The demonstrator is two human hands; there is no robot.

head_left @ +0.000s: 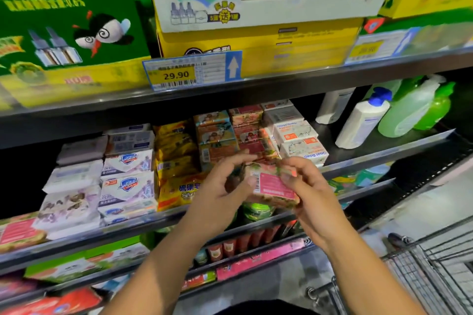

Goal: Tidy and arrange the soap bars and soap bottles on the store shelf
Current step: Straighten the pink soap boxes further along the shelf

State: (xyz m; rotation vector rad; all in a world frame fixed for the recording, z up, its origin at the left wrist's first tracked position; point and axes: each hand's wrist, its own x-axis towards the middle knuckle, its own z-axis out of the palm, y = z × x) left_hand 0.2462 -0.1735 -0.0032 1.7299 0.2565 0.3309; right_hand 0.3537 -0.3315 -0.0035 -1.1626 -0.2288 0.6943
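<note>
Centrally in the head view, a pink floral soap bar was held just off the front edge of the shelf, gripped by both hands. Its left end was enclosed by the curled fingers of the left hand; its right end was pinched between thumb and fingers of the right hand. A bar-replacing step was judged to be in hand. Next, the bar would need levelling and seating on the matching red stack, beside the goat soap boxes.

A pink floral soap bar, yellow soap packs, and green bottles beside a white, blue-capped bottle.
</note>
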